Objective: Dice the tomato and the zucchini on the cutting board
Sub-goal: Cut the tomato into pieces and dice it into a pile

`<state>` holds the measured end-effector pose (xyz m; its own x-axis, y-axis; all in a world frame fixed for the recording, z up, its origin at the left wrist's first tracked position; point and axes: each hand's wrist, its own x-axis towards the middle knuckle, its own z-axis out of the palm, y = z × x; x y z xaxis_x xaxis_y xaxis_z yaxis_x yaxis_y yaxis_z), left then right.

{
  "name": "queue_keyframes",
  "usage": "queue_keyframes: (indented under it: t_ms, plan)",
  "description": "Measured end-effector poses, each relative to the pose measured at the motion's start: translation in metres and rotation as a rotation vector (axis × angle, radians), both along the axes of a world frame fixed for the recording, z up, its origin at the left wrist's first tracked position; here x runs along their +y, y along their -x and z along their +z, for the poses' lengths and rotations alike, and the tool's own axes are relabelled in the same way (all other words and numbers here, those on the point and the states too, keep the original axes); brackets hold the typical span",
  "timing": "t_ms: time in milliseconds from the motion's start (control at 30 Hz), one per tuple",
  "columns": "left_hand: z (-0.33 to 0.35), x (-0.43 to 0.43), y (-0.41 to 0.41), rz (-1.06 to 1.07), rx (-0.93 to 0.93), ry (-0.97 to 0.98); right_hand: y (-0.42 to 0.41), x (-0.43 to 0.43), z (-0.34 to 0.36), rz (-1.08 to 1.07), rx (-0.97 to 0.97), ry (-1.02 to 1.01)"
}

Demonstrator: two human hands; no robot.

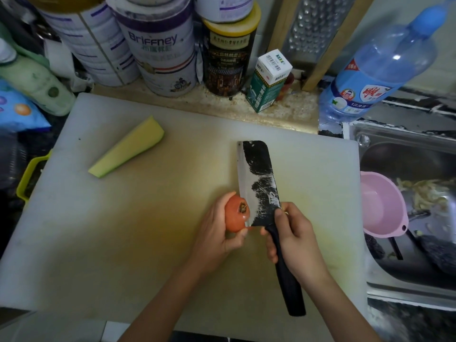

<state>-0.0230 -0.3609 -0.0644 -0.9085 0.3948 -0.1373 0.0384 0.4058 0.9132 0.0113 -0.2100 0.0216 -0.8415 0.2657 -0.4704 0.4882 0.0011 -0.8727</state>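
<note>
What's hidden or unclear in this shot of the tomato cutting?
Head view only.
Left side of tomato: covered by left hand.
Middle of cleaver handle: wrapped by right hand.
Whether blade has entered tomato: too small to tell.
Scraps in sink: blurred, cut off at right edge.

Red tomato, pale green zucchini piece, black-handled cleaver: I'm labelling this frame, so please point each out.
Red tomato (234,215), head view, skin left of the stem scar.
Pale green zucchini piece (128,149), head view, middle of its pale upper face.
Black-handled cleaver (257,178), head view, middle of the blade.
</note>
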Motion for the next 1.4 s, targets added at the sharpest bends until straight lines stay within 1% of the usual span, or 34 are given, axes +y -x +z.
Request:
queue_keyframes:
  t_ms: [167,333,400,500,700,767,933,1133,1233,1300,1367,1400]
  plan:
    - [0.0,0.001,0.0,-0.029,0.019,0.008,-0.013,0.0,0.002,-0.073,-0.044,0.098]
    - [0.002,0.002,-0.001,0.011,0.004,0.001,0.001,-0.006,0.0,-0.112,-0.065,0.222]
    - [0.004,0.003,-0.001,0.009,-0.006,-0.002,-0.001,-0.007,0.0,-0.103,-0.053,0.176]
    - [0.003,0.002,-0.001,-0.019,0.017,0.013,-0.013,-0.008,0.003,-0.067,-0.039,0.043]
    - [0.004,0.003,-0.002,0.002,0.009,0.046,0.004,-0.011,0.0,-0.046,-0.005,-0.058]
    - [0.004,0.003,-0.002,-0.009,-0.006,0.044,-0.001,-0.009,0.002,-0.033,-0.021,-0.063]
    - [0.006,0.002,-0.002,-0.016,-0.042,0.023,-0.004,-0.013,0.006,-0.077,-0.057,0.033]
    - [0.009,0.003,-0.003,-0.013,0.013,0.054,0.007,-0.01,0.005,-0.148,-0.103,0.204]
    - [0.015,0.001,-0.003,-0.032,-0.048,0.06,0.003,-0.002,0.007,-0.179,-0.129,0.296]
    - [0.018,-0.007,-0.001,-0.089,-0.102,0.068,0.002,0.003,0.009,-0.147,-0.124,0.251]
    - [0.023,-0.016,0.006,-0.148,-0.102,0.085,0.001,0.005,0.009,-0.08,-0.094,0.115]
    - [0.028,-0.019,0.01,-0.14,-0.091,0.065,0.001,0.005,0.009,-0.056,-0.08,0.068]
